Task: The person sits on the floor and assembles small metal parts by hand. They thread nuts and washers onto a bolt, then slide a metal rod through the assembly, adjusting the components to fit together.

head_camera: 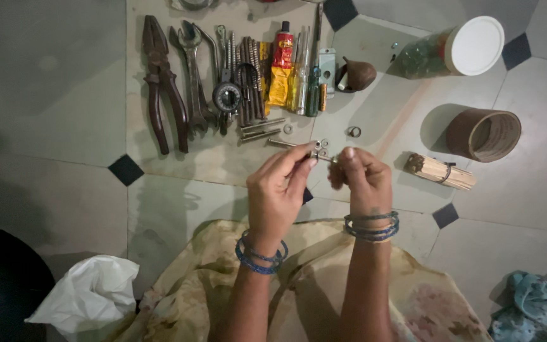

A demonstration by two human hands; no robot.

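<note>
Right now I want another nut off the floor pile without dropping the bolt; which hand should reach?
Probably the right hand: the left hand pinches the bolt, and the nuts lie just beyond.

Blue bangles (261,256) are worn on both wrists. A red and yellow tube (280,63), rusty brown pliers (163,85) and pale tiles with black corner diamonds (125,170) are seen.

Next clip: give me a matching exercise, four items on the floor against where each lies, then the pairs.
Items:
1. pliers
2. jar
3. stick bundle
4. white bag

Places:
A. bottom left, beside the lap
B. far left of the tool row
C. just right of the right hand
D. top right, on its side

Pairs: 1-B, 2-D, 3-C, 4-A
</note>
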